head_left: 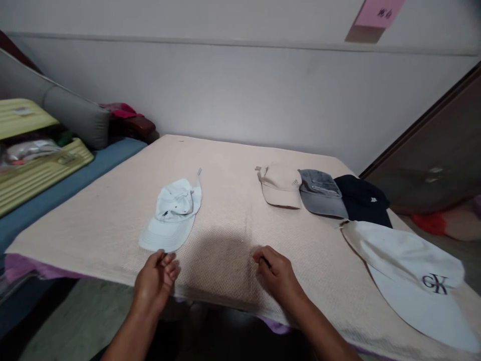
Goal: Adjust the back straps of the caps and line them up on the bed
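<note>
A pale blue baseball cap [175, 205] lies on the left half of the covered table, its brim toward me and its strap stretched out behind. At the front edge of that brim, my left hand [156, 278] is closed, thumb and index finger pinching the edge. My right hand [276, 273] is loosely closed over the middle of the table, with no object visible in it. To its right a row of caps curves toward me: a beige cap [280, 183], a grey denim cap [322, 193], a navy cap [363, 200] and a large white cap [409, 271] with dark letters.
A light, textured cloth [221, 200] covers the table, which meets a white wall [233, 95]. On the left, an open yellow suitcase [45, 175] stands on a blue surface beside a grey cushion [75, 113]. A pink note [379, 12] hangs on the wall.
</note>
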### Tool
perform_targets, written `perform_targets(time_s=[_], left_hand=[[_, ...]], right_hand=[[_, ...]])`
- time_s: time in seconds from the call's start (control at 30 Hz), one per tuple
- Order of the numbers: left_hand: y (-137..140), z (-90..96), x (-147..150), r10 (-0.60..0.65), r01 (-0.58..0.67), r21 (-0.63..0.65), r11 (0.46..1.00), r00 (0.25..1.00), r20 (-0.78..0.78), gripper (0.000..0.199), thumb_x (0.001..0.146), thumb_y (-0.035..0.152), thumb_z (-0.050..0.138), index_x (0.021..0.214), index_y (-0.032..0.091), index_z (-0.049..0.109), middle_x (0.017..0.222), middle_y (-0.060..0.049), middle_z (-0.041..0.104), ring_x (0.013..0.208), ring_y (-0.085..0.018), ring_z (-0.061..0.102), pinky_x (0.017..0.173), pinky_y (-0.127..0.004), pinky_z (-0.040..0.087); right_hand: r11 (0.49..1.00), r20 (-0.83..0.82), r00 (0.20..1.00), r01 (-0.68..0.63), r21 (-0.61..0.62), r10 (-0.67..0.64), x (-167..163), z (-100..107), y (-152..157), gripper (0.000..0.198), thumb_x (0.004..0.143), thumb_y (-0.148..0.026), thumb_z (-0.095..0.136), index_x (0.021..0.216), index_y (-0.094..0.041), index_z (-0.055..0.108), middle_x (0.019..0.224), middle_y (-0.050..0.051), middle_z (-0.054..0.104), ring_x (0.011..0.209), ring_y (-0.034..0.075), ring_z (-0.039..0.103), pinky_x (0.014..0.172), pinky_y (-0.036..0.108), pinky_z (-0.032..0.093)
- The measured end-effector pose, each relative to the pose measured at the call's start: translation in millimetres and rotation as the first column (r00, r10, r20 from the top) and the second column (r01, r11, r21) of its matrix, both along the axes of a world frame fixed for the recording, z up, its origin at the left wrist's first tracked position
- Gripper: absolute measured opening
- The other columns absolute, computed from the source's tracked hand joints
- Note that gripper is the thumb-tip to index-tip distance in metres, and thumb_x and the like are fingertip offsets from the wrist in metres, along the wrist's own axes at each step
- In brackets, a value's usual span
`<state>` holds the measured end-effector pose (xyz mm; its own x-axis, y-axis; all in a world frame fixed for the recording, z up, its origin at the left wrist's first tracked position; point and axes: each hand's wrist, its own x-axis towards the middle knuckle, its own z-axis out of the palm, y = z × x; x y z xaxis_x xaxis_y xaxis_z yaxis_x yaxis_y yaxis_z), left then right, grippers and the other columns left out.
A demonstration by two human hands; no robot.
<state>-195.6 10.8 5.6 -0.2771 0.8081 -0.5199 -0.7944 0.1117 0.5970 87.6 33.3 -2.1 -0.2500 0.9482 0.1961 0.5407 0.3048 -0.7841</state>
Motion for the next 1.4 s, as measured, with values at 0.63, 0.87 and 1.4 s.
perform_targets(time_s=[0.63, 0.87, 1.4], left_hand=[[-2.3, 9.2, 28.7, -0.199, 0.191, 0.068, 0.979, 0.970, 0.143, 0.031, 0.082, 0.010, 0.056, 0.055, 0.016, 0.042, 0.042, 0.011, 0.036, 0.026, 0.000, 0.028, 0.028, -0.014, 0.027], [-16.8, 4.7, 69.6, -0.423, 0.418, 0.140, 0.897, 0.906, 0.006, 0.030, 0.076, 0.019, 0.066, 0.055, 0.017, 0.044, 0.042, 0.011, 0.034, 0.031, 0.000, 0.021, 0.033, -0.014, 0.023], [-20.7, 1.7, 116.0, -0.846, 0.836, 0.273, 0.476, 0.520, -0.117, 0.031, 0.083, 0.042, 0.057, 0.104, 0.022, 0.069, 0.096, -0.009, 0.071, 0.096, -0.027, 0.062, 0.079, -0.036, 0.045]], right_hand=[[0.887, -0.367, 0.927, -0.105, -0.449, -0.076, -13.4, -17.9, 10.7, 0.007, 0.076, -0.021, 0.055, 0.075, -0.019, 0.062, 0.061, -0.001, 0.056, 0.057, 0.014, 0.051, 0.054, 0.025, 0.037], [0.766, -0.745, 0.567, -0.285, -0.576, -0.350, -3.2, 10.6, 11.2, 0.033, 0.082, -0.045, 0.059, 0.097, -0.017, 0.063, 0.089, 0.010, 0.068, 0.081, 0.020, 0.065, 0.073, 0.032, 0.047], [0.776, -0.900, 0.252, -0.457, -0.435, -0.356, 66.2, 38.5, -7.2, 0.040, 0.073, -0.046, 0.068, 0.103, -0.019, 0.064, 0.091, 0.008, 0.073, 0.098, 0.026, 0.065, 0.091, 0.043, 0.046]])
